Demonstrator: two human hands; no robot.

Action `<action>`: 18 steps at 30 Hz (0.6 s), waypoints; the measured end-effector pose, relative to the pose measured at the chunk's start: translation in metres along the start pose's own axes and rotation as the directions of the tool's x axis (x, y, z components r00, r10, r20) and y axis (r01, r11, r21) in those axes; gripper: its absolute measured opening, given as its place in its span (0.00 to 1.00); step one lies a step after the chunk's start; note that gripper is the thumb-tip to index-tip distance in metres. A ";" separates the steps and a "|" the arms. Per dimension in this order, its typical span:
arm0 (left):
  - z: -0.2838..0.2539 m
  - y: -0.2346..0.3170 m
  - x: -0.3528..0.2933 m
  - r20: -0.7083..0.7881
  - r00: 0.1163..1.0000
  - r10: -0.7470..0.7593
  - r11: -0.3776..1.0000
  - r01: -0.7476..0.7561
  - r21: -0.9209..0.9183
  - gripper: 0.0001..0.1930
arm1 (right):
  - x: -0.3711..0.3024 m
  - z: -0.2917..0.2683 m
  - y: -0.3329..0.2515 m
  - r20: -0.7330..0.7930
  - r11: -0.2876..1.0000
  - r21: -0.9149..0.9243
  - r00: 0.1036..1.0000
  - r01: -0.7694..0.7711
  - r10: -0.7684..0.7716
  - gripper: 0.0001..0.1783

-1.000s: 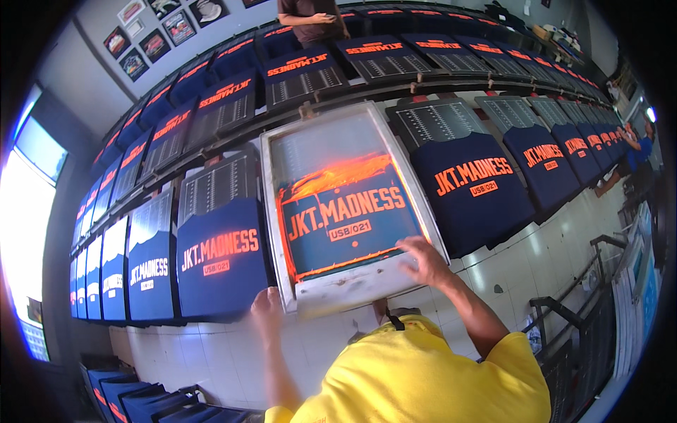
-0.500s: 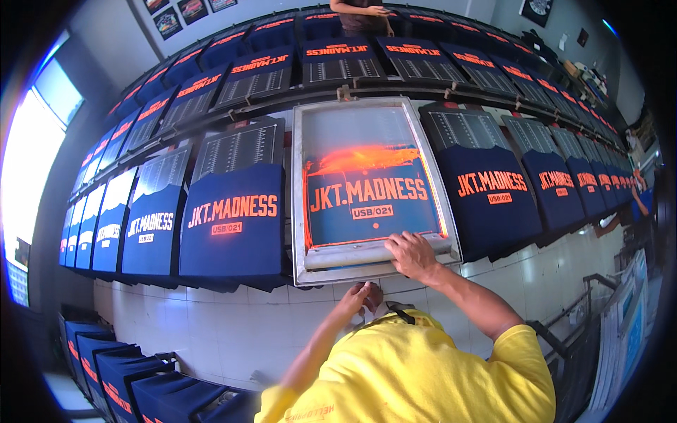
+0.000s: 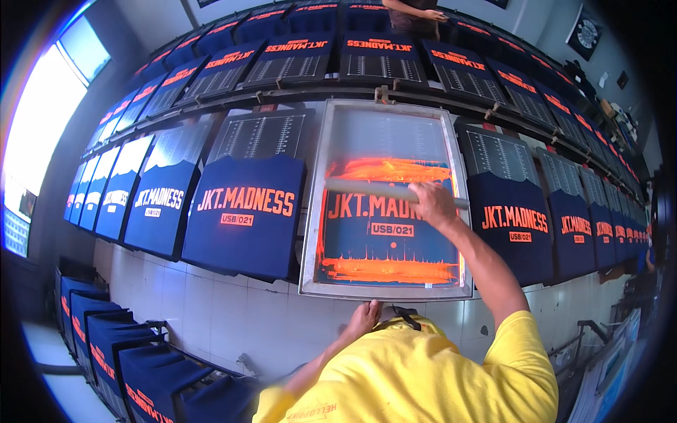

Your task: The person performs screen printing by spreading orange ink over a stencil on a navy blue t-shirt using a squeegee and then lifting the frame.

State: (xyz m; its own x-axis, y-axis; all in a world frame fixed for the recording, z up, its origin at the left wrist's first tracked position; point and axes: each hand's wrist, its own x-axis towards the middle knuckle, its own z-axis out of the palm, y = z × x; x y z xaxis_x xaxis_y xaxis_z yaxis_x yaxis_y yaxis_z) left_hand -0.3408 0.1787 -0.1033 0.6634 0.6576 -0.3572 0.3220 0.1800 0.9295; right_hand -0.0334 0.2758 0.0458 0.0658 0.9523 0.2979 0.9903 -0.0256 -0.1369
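Left hand [image 3: 364, 316]: at the near edge of the screen-printing frame [image 3: 384, 291], slightly left of its middle; finger spread and contact with the rail cannot be told. Inside that edge, a streaky band of orange ink [image 3: 388, 271] runs across the mesh. Orange lettering and a small label block stand beyond it, on dark blue.

Right hand [image 3: 434, 202]: fingers closed around the squeegee [image 3: 367, 189], toward its right end. The squeegee spans the frame from left edge to right edge, across the upper lettering — a second, heavier ink smear lies beyond it.

To either side, a left navy T-shirt [image 3: 243, 250] and a right navy T-shirt [image 3: 513, 243], both printed orange, cover the near edges of their pallets — far ends bare, with white markings. Beyond a metal rail [image 3: 303, 92], further printed shirts [image 3: 300, 46] stand in rows. At the far side, a person in a dark top [image 3: 412, 20].
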 end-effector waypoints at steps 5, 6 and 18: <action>-0.004 0.020 -0.009 -0.005 1.000 -0.013 1.000 0.013 -0.014 0.30 | 0.045 0.016 0.032 0.026 0.999 -0.017 0.999 0.033 -0.033 0.20; -0.004 0.020 -0.010 -0.009 1.000 -0.003 1.000 0.003 -0.010 0.30 | 0.050 0.021 0.037 0.024 0.998 -0.028 0.998 0.054 -0.054 0.20; -0.004 0.000 -0.004 0.035 0.998 -0.051 0.999 0.051 -0.006 0.28 | 0.052 0.014 0.020 0.207 0.996 0.040 0.975 0.079 -0.086 0.12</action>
State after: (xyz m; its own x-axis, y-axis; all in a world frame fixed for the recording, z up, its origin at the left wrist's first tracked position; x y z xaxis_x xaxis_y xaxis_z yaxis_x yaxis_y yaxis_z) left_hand -0.3462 0.1792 -0.1015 0.6691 0.6218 -0.4070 0.3512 0.2181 0.9106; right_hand -0.0122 0.3289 0.0456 -0.0460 0.9932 0.1065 0.9867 0.0619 -0.1506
